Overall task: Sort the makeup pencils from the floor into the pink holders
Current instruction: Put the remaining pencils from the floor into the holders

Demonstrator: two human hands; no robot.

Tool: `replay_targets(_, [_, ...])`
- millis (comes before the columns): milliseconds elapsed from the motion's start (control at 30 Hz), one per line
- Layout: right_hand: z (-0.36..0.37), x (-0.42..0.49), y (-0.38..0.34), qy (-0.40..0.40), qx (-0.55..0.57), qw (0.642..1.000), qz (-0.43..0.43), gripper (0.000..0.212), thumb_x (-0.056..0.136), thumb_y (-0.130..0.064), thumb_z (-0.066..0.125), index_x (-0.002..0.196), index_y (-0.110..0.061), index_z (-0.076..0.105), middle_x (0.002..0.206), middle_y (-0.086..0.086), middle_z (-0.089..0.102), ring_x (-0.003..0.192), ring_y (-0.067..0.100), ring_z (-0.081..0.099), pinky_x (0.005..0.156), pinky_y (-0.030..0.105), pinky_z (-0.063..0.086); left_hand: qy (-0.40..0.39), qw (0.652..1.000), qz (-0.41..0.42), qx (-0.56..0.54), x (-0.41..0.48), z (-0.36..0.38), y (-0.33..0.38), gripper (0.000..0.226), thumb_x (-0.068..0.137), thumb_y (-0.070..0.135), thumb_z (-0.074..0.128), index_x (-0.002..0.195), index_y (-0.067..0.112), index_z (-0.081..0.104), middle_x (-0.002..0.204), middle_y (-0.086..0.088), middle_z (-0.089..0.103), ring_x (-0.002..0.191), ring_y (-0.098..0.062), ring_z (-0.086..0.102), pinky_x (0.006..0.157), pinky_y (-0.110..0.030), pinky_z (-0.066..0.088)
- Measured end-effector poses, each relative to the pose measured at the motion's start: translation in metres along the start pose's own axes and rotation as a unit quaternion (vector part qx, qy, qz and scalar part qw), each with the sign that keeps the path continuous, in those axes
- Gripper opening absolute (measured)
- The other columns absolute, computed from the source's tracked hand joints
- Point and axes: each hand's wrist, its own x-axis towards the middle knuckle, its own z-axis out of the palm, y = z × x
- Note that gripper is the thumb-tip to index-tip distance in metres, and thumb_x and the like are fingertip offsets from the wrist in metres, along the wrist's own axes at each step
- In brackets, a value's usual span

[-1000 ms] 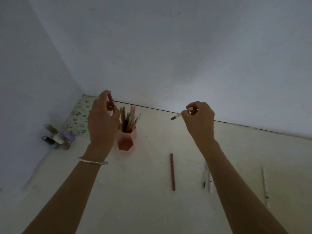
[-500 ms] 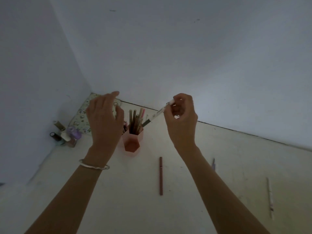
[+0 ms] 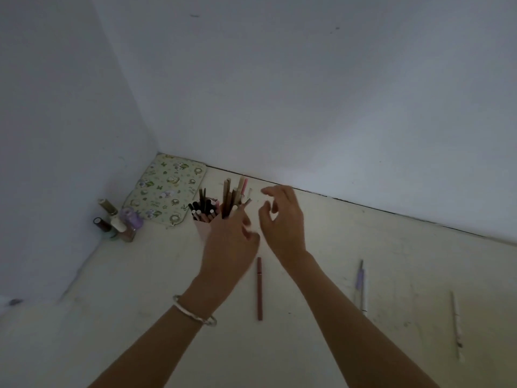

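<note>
A pale pink holder [image 3: 202,230] stands on the floor with several dark pencils in it. A second bundle of brown and pink pencils [image 3: 234,198] rises just right of it; its holder is hidden behind my left hand [image 3: 230,242]. That hand hangs in front of the holders with fingers loosely spread and holds nothing. My right hand [image 3: 282,219] hovers just right of the pencil tips, fingers relaxed and empty. On the floor lie a brown pencil [image 3: 259,288], a white and lilac pencil [image 3: 360,285] and a thin white pencil [image 3: 456,326].
A patterned pouch [image 3: 165,191] lies in the corner behind the holders. Several nail polish bottles [image 3: 117,222] stand against the left wall. White walls close the left and back sides; bare floor stretches toward me and to the right.
My right hand has let go of the white pencil at the holder and opened. My left hand has dropped lower, in front of the holders. The view has tilted.
</note>
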Motion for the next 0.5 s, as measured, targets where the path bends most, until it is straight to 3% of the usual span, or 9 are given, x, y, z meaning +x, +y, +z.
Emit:
replay_targets(67, [-0.015, 0.004, 0.011, 0.033, 0.002, 0.999, 0.035, 0.026, 0.083, 0.005, 0.056, 0.104, -0.007, 0.065, 0.1, 0.001, 0.06, 0.068, 0.001, 0.049, 0.064, 0.007, 0.041, -0.144, 0.984, -0.028, 0.104, -0.017, 0.033, -0.006, 0.02, 0.09, 0.031, 0.052, 0.104, 0.017, 0.05, 0.092, -0.001, 0.063, 0.079, -0.015, 0.061, 0.068, -0.025, 0.051])
replay_targets(133, [-0.029, 0.003, 0.021, 0.05, -0.002, 0.996, 0.072, 0.027, 0.083, 0.008, 0.055, 0.103, -0.008, 0.065, 0.1, 0.0, 0.062, 0.071, -0.001, 0.052, 0.066, 0.006, 0.042, -0.218, 0.956, -0.045, 0.189, -0.035, 0.062, -0.015, 0.039, 0.095, 0.035, 0.047, 0.126, 0.013, 0.042, 0.11, -0.006, 0.061, 0.096, -0.021, 0.062, 0.08, -0.031, 0.051])
replay_targets(200, [-0.04, -0.002, 0.031, 0.052, -0.006, 0.994, 0.1, 0.028, 0.083, 0.008, 0.054, 0.1, -0.01, 0.066, 0.098, -0.002, 0.064, 0.075, 0.0, 0.053, 0.068, 0.006, 0.042, -0.198, 0.944, -0.015, 0.262, -0.047, 0.079, -0.025, 0.056, 0.095, 0.033, 0.053, 0.141, 0.009, 0.035, 0.115, -0.009, 0.06, 0.097, -0.021, 0.064, 0.079, -0.029, 0.052])
replay_targets(267, [-0.052, -0.012, 0.042, 0.038, -0.021, 0.992, 0.12, 0.028, 0.082, 0.007, 0.054, 0.1, -0.011, 0.067, 0.097, -0.005, 0.064, 0.074, -0.001, 0.055, 0.067, 0.006, 0.042, -0.142, 0.942, 0.04, 0.3, -0.048, 0.089, -0.027, 0.065, 0.091, 0.03, 0.063, 0.145, 0.003, 0.038, 0.109, -0.01, 0.063, 0.086, -0.018, 0.067, 0.071, -0.025, 0.054])
replay_targets(333, [-0.066, -0.023, 0.055, 0.043, -0.035, 0.989, 0.138, 0.028, 0.082, 0.006, 0.055, 0.1, -0.012, 0.067, 0.095, -0.009, 0.062, 0.075, -0.003, 0.056, 0.068, 0.006, 0.042, -0.162, 0.955, 0.044, 0.243, -0.04, 0.091, -0.021, 0.055, 0.099, 0.025, 0.048, 0.149, 0.013, 0.028, 0.114, -0.007, 0.06, 0.091, -0.018, 0.066, 0.076, -0.026, 0.054])
replay_targets(400, [-0.086, -0.033, 0.071, 0.075, -0.049, 0.979, 0.183, 0.027, 0.084, 0.003, 0.054, 0.101, -0.013, 0.067, 0.096, -0.01, 0.062, 0.077, 0.001, 0.058, 0.071, 0.012, 0.045, -0.164, 0.983, 0.028, 0.071, -0.026, 0.091, -0.001, 0.043, 0.1, 0.021, 0.048, 0.14, 0.022, 0.034, 0.106, -0.003, 0.062, 0.083, -0.016, 0.065, 0.073, -0.029, 0.058])
replay_targets(500, [-0.119, -0.048, 0.103, 0.071, -0.11, 0.942, 0.31, 0.024, 0.087, -0.005, 0.053, 0.105, -0.013, 0.066, 0.098, -0.001, 0.066, 0.085, 0.017, 0.063, 0.073, 0.027, 0.047, -0.08, 0.989, 0.084, -0.088, -0.007, 0.087, 0.043, 0.052, 0.097, 0.016, 0.055, 0.143, 0.027, 0.033, 0.092, 0.004, 0.061, 0.073, -0.007, 0.062, 0.065, -0.019, 0.056])
